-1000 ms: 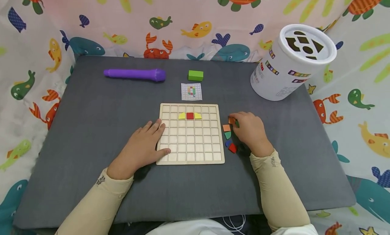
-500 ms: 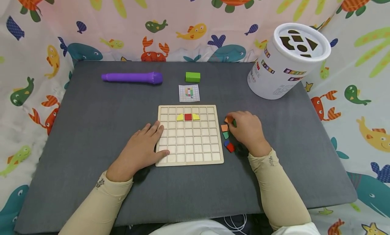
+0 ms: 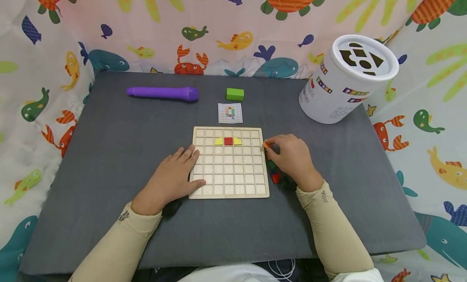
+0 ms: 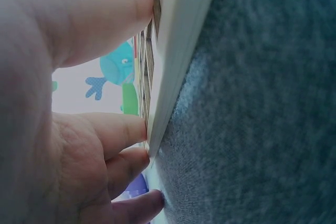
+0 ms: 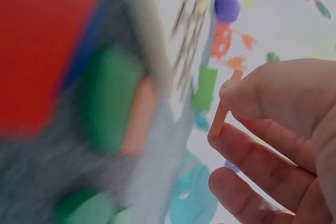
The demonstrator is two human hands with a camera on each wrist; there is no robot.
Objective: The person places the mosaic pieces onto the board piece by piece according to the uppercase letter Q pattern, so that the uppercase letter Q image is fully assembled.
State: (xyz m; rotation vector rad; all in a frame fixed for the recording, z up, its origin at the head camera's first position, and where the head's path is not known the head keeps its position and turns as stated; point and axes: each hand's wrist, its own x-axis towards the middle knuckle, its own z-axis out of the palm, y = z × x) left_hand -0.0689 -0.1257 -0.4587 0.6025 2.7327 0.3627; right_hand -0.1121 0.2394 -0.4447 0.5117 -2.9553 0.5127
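- Plainly, the grey bench (image 3: pixel 109 152) carries everything; its surface runs wide left of the board and near it, leaving the arms room, while the far edge lies just beyond the purple stick.
- White tub (image 3: pixel 333 95): at the far right corner, probably parked there to keep it out of the right arm's way.
- Gridded wooden board (image 3: pixel 228 160): mid-bench, between the hands, rim raised slightly above the cloth; most cells are bare.
- Left hand (image 3: pixel 171 178): fingers spread and straight, resting over the board's left edge with the thumb on the near cells, likely as a brace against sliding.
- Right hand (image 3: pixel 292 158): at the board's right edge, thumb and finger pinching 1 orange tile (image 5: pixel 220 118) by its faces, so its narrow edge shows; whether it touches the rim I cannot tell.
- Purple stick (image 3: pixel 162 93): far left, well apart from the work.
- Pattern card (image 3: pixel 230 113): just beyond the board, presumably for easy viewing.
- Green block (image 3: pixel 235 94): beyond the card.
- Small pieces: 2 yellow pieces (image 3: pixel 219 141) flank 1 red tile (image 3: pixel 228 141) in row 2 from the far edge; loose pieces (image 3: pixel 275 178) crowd the right rim, some hidden under the hand, leaving little finger room there.
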